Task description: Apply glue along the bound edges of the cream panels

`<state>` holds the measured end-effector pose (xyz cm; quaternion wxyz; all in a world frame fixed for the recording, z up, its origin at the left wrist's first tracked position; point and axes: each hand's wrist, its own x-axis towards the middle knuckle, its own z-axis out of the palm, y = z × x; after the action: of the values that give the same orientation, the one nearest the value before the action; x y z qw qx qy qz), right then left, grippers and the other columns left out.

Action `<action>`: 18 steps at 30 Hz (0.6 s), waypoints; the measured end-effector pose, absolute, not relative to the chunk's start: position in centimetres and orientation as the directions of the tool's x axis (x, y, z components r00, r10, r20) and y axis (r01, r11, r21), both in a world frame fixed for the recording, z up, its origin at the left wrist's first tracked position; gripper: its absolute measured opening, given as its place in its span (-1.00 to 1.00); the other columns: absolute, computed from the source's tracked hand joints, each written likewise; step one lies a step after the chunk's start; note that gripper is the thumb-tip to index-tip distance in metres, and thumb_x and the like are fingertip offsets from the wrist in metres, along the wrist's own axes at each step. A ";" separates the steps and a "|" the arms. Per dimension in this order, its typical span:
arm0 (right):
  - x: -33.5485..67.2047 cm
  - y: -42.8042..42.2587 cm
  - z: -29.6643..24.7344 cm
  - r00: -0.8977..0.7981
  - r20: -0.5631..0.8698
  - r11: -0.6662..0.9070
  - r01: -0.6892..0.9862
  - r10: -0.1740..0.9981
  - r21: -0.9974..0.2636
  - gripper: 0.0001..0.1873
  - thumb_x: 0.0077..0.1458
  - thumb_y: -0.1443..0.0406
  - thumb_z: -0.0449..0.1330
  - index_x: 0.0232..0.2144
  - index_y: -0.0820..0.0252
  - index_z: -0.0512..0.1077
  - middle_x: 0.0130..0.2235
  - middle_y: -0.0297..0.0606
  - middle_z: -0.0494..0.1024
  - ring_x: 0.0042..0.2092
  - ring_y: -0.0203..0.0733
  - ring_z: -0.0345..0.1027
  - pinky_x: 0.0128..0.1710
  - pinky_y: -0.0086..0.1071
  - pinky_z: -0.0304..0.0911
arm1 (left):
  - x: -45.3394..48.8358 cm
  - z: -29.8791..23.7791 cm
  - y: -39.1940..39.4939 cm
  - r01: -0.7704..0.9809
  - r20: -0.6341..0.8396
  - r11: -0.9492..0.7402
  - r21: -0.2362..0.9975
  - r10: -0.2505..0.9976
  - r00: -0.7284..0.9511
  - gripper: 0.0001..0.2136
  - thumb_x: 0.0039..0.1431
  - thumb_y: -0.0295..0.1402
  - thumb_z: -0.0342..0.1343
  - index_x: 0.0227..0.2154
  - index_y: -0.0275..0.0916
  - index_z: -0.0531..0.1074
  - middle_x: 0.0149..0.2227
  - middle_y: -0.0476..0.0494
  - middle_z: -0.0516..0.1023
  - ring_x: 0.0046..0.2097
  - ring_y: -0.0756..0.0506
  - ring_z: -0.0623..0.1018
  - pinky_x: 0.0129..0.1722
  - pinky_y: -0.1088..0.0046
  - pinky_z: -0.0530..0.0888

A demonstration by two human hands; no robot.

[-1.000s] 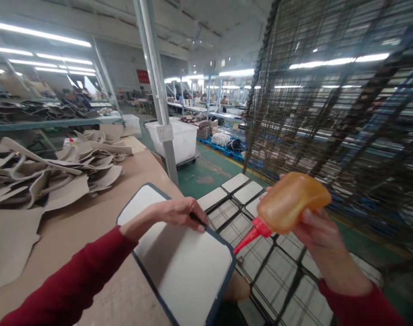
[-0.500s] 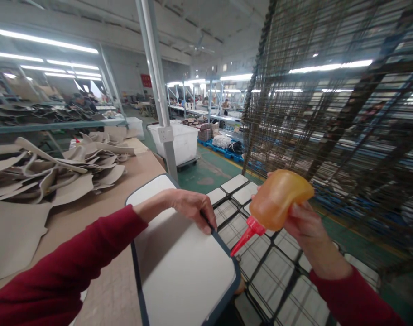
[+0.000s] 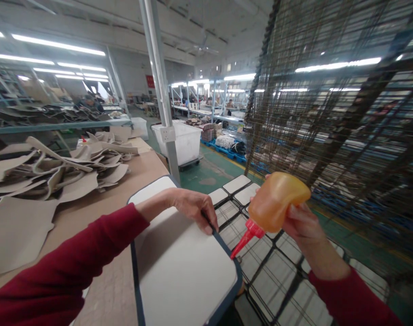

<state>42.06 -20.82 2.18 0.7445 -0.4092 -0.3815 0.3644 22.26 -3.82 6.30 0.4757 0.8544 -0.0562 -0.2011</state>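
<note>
A white rounded panel [image 3: 182,267] with a dark blue edge lies at the corner of a brown worktable [image 3: 104,217]. My left hand [image 3: 193,207] grips the panel's right edge, fingers curled over the rim. In my right hand [image 3: 303,226] I hold an orange squeeze bottle [image 3: 277,200] tilted down to the left. Its red nozzle [image 3: 244,240] points at the panel's right edge, the tip just beside the blue rim.
Several beige cut pieces [image 3: 57,167] are heaped on the table at the left. A wire rack [image 3: 281,271] holding white panels [image 3: 237,183] lies low at the right. A tall wire shelf stack [image 3: 345,113] rises behind it. A steel post [image 3: 162,99] and white bin [image 3: 182,142] stand beyond.
The panel has shifted slightly on the table with my left hand on its edge. The bottle came down and left, bringing the nozzle tip close to the panel's rim.
</note>
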 end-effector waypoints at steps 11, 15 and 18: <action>42.6 -20.5 1.5 0.492 0.272 0.437 -0.260 0.827 -0.861 -0.28 -0.49 0.15 0.47 -0.14 -0.08 0.42 -0.46 -0.43 0.54 -0.41 -0.12 0.45 -0.14 -0.17 0.38 | 22.0 5.9 -3.1 0.112 -0.279 -0.518 0.848 -0.258 0.925 -0.73 0.03 -0.34 0.21 -0.22 -0.41 0.54 -0.25 -0.21 0.60 -0.23 -0.07 0.54 -0.22 0.60 0.42; 42.6 -20.6 1.1 0.571 0.246 0.447 -0.242 0.783 -0.861 -0.31 -0.53 0.13 0.47 -0.20 -0.02 0.46 -0.49 -0.38 0.53 -0.47 -0.11 0.42 -0.22 -0.10 0.39 | 21.4 5.7 -2.6 0.122 -0.270 -0.534 0.837 -0.208 0.940 -0.68 0.02 -0.23 0.21 -0.22 -0.36 0.55 -0.26 -0.18 0.61 -0.25 -0.08 0.54 -0.22 0.58 0.42; 42.5 -20.7 1.0 0.619 0.237 0.460 -0.229 0.749 -0.858 -0.40 -0.56 0.12 0.47 -0.30 0.02 0.50 -0.47 -0.33 0.54 -0.47 -0.11 0.40 -0.30 -0.12 0.41 | 21.0 5.8 -2.3 0.117 -0.243 -0.522 0.845 -0.179 0.953 -0.71 0.00 -0.22 0.22 -0.26 -0.32 0.57 -0.30 -0.12 0.61 -0.28 -0.06 0.52 -0.25 0.59 0.41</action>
<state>42.54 -20.70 0.98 0.7962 -0.4190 -0.3102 0.3072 20.98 -2.31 5.79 0.4885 0.8591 -0.0182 -0.1515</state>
